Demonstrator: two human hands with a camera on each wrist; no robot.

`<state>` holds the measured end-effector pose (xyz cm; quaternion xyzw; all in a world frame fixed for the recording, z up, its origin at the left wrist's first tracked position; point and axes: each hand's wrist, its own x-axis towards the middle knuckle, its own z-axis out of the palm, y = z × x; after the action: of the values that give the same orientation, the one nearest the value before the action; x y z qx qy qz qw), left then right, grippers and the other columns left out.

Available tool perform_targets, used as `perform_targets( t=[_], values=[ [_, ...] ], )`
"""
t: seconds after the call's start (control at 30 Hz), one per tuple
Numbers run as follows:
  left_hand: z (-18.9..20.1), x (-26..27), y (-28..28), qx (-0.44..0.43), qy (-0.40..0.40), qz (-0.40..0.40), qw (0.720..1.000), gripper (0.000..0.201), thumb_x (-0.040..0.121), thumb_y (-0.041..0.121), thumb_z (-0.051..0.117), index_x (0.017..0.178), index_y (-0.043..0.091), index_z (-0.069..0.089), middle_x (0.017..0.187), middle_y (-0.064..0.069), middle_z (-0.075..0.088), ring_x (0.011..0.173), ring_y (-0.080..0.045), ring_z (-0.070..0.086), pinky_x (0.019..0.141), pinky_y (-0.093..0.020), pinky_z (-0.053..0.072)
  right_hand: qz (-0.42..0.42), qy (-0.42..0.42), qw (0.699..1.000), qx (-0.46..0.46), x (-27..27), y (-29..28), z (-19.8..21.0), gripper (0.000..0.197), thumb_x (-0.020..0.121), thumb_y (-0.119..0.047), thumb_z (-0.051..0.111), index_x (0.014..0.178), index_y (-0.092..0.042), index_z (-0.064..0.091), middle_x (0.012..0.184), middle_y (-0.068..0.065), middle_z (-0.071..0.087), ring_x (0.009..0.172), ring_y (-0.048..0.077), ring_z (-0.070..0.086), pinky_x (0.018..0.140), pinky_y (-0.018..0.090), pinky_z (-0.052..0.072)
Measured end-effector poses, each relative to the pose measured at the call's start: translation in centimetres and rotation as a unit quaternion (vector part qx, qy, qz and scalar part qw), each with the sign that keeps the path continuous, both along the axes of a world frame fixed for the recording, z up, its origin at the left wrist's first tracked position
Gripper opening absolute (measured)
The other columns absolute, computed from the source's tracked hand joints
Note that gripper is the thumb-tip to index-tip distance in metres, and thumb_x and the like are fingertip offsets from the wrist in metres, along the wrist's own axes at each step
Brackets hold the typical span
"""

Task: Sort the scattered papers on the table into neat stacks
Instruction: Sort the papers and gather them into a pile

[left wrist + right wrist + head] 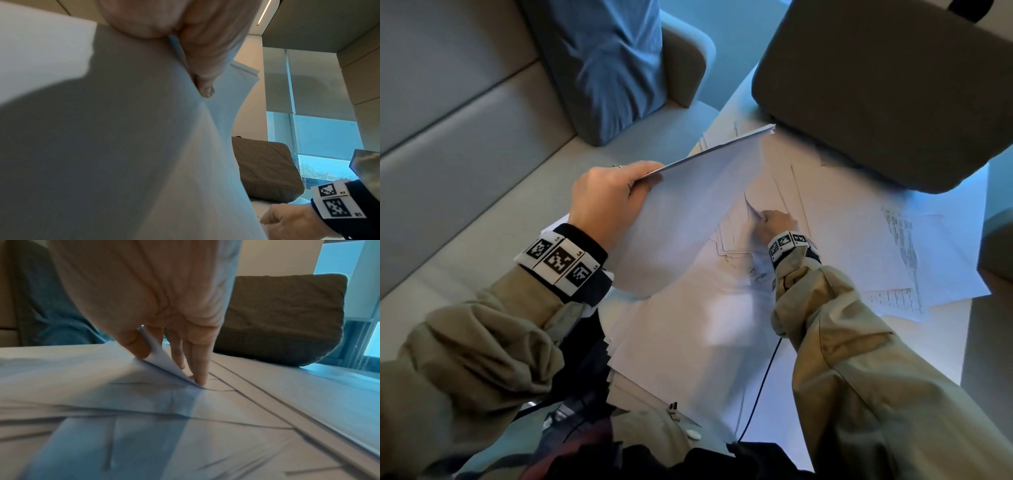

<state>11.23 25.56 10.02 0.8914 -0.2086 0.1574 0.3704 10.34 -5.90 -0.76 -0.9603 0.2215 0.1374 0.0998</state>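
Only "R2" and "R1" on the right wristband (pixel 337 201) are legible.

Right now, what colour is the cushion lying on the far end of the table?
Brownish grey, plain; the cushion shows best in the head view.

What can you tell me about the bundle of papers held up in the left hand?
The bundle is a thin sheaf of plain white sheets, blank on the side facing the head camera. The left hand pinches it near one corner, thumb on one face and fingers behind. It is lifted off the table and tilted, its far corner pointing toward the brown cushion. The edges look roughly aligned. Its lower part hangs over loose sheets on the table.
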Motion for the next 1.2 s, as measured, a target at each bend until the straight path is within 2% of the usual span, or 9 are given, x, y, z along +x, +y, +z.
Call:
perform_targets(
  t=[0.2,0.37,0.5,0.6,0.7,0.87,1.0,1.1,1.2],
  values=[
    [0.3,0.1,0.2,0.012,-0.016,0.012,1.000,0.033,0.089,0.043,0.050,0.106,0.024,0.071,0.085,-0.006,0.074,0.077,-0.030,0.070,0.066,-0.041,0.054,-0.032,-0.027,0.998,0.041,-0.5,-0.8,0.2,0.035,0.100,-0.016,0.033,0.121,-0.012,0.060,0.121,0.020,0.061,0.110,0.038,0.056,0.089,0.038,0.044],
    [0.1,0.4,0.3,0.011,-0.017,0.014,1.000,0.032,0.089,0.045,0.049,0.106,0.027,0.069,0.084,-0.007,0.074,0.077,-0.031,0.069,0.066,-0.043,0.054,-0.082,-0.248,0.957,0.126,-1.5,-1.6,1.0,0.024,0.096,-0.009,0.039,0.095,0.001,0.060,0.087,0.023,0.063,0.073,0.028,0.051,0.062,0.028,0.030],
    [0.7,0.3,0.2,-0.006,-0.022,0.010,1.000,0.027,0.089,0.042,0.049,0.114,0.034,0.055,0.088,-0.008,0.074,0.080,-0.030,0.070,0.070,-0.043,0.054,-0.101,-0.403,0.898,0.146,-3.7,-1.1,4.8,0.028,0.093,-0.005,0.045,0.111,-0.007,0.066,0.104,0.010,0.068,0.090,0.016,0.056,0.078,0.014,0.035],
    [2.0,-0.1,0.1,-0.013,-0.027,0.043,0.999,0.022,0.091,0.033,0.056,0.106,0.026,0.069,0.088,-0.010,0.073,0.080,-0.032,0.068,0.071,-0.038,0.053,-0.064,-0.451,0.876,0.157,-6.0,-0.4,8.5,0.033,0.089,0.000,0.045,0.116,-0.004,0.065,0.109,0.010,0.066,0.097,0.011,0.052,0.083,0.005,0.033],
    [3.3,-0.2,0.3,-0.012,-0.036,0.059,0.998,0.023,0.092,0.026,0.057,0.109,0.019,0.071,0.090,-0.014,0.073,0.083,-0.034,0.066,0.072,-0.031,0.042,-0.018,-0.477,0.863,0.163,-8.9,0.5,11.8,0.034,0.087,0.000,0.046,0.113,-0.006,0.067,0.103,-0.003,0.063,0.095,0.003,0.053,0.084,-0.001,0.034],
    [3.5,1.3,1.2,-0.006,-0.072,0.058,0.996,0.033,0.094,0.038,0.043,0.114,0.028,0.067,0.094,-0.013,0.072,0.086,-0.036,0.066,0.073,-0.040,0.050,-0.036,-0.498,0.842,0.205,-14.7,1.9,15.3,0.031,0.090,-0.003,0.046,0.112,-0.008,0.067,0.101,-0.006,0.066,0.095,0.002,0.058,0.088,0.016,0.044],
    [3.7,1.7,1.1,0.000,-0.074,0.057,0.996,0.032,0.093,0.040,0.043,0.117,0.035,0.063,0.097,-0.012,0.071,0.088,-0.036,0.064,0.075,-0.041,0.051,0.022,-0.442,0.851,0.283,-18.8,5.5,15.9,0.031,0.091,0.003,0.048,0.106,-0.018,0.064,0.091,-0.032,0.063,0.090,-0.012,0.056,0.083,0.008,0.040],
    [3.6,1.5,1.1,-0.006,-0.077,0.038,0.996,0.030,0.093,0.038,0.044,0.118,0.037,0.061,0.100,-0.009,0.071,0.089,-0.034,0.064,0.075,-0.039,0.051,0.036,-0.416,0.855,0.306,-20.6,7.4,15.5,0.033,0.092,0.006,0.049,0.105,-0.021,0.063,0.091,-0.031,0.064,0.090,-0.011,0.057,0.083,0.008,0.040],
    [3.4,0.9,1.1,-0.022,-0.086,0.017,0.996,0.031,0.093,0.041,0.044,0.118,0.035,0.062,0.102,-0.006,0.072,0.091,-0.031,0.066,0.076,-0.038,0.052,-0.068,-0.449,0.818,0.353,-22.0,6.9,14.1,0.028,0.093,0.003,0.051,0.111,-0.015,0.064,0.099,-0.017,0.068,0.092,-0.011,0.058,0.085,0.008,0.042]
  ],
)
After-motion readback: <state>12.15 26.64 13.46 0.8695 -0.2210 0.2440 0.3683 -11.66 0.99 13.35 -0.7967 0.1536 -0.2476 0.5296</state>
